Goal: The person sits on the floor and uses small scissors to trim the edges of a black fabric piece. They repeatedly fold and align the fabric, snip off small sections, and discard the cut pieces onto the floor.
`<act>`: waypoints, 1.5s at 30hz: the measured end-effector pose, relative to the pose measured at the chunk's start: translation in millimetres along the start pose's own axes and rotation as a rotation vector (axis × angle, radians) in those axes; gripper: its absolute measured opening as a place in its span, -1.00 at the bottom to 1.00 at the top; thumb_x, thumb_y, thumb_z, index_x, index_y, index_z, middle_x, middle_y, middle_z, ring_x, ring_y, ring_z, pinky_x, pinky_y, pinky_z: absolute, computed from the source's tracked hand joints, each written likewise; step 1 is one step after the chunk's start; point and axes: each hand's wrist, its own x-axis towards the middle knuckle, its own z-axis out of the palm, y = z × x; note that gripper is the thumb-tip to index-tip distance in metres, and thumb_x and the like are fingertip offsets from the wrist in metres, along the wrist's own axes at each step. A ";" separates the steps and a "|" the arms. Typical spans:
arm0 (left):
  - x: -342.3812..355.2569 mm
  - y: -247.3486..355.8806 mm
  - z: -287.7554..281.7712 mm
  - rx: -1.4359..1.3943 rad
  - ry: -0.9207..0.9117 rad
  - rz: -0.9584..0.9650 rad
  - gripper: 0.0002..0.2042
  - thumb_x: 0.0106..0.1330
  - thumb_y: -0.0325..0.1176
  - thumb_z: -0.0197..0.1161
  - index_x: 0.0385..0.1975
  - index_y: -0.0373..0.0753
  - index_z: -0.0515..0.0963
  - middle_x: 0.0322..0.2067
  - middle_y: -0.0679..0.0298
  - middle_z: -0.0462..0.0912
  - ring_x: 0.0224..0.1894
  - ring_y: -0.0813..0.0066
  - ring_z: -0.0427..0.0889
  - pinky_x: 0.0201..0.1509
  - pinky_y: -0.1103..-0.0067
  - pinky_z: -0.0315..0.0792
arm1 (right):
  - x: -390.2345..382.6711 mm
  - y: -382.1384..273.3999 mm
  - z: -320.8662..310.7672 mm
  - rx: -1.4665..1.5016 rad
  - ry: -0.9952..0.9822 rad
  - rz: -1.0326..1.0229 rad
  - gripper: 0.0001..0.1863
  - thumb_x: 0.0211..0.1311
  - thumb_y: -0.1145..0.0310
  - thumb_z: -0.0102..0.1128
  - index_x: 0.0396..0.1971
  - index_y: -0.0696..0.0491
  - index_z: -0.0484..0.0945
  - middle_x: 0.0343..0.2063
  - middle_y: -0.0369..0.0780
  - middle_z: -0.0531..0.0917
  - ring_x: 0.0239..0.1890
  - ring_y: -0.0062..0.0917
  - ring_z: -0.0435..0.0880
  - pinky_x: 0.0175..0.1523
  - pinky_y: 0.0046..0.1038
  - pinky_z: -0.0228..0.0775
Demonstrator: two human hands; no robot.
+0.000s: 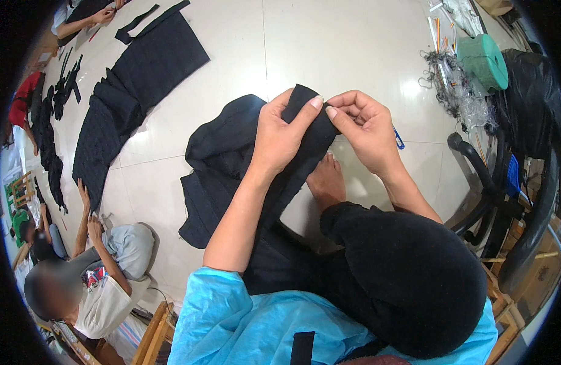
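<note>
A long piece of black cloth [225, 152] hangs in front of me and runs down across my lap. My left hand [280, 131] grips its upper edge, the thumb pressed on top and the fingers behind. Close beside it, my right hand [362, 125] pinches the same edge between thumb and bent fingers. The two thumb tips nearly meet at the fold. Just past my right wrist shows a small blue loop-shaped handle [399, 139]; the rest of it is hidden, and I cannot tell whether it lies on the floor or is in the hand.
Another long black cloth [128, 79] lies on the tiled floor at left, where a seated person [91, 286] touches its end. Right of me are a green roll [484, 64], tangled black threads [441, 79], a black bag [530, 97] and a black chair base [484, 176].
</note>
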 end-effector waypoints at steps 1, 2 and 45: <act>-0.1 -0.9 0.9 -0.009 0.019 0.026 -0.81 0.47 -0.32 0.32 -0.26 -0.35 0.67 -0.38 0.41 0.70 -0.35 0.75 0.58 -0.28 0.69 0.49 | -0.1 2.2 -0.4 -0.006 0.006 -0.006 -0.84 0.43 0.47 0.26 -0.11 0.22 0.62 -0.32 -0.25 0.76 -0.29 -0.75 0.66 -0.13 -0.65 0.50; -0.3 -1.5 2.8 -0.053 0.040 0.012 -0.81 0.47 -0.32 0.32 -0.27 -0.34 0.67 -0.39 0.42 0.70 -0.35 0.75 0.58 -0.28 0.69 0.49 | 0.0 3.7 -1.2 -0.014 0.015 -0.013 -0.85 0.43 0.46 0.26 -0.12 0.21 0.62 -0.32 -0.26 0.76 -0.30 -0.75 0.66 -0.14 -0.65 0.49; -6.5 1.7 9.9 0.074 -0.006 0.002 -0.76 0.43 -0.28 0.35 -0.24 -0.38 0.69 -0.41 0.32 0.73 -0.36 0.69 0.62 -0.26 0.66 0.52 | 2.4 8.7 -13.4 0.264 0.036 0.083 -0.92 0.35 0.46 0.17 -0.35 0.11 0.61 -0.42 -0.40 0.61 -0.36 -0.78 0.52 -0.20 -0.67 0.34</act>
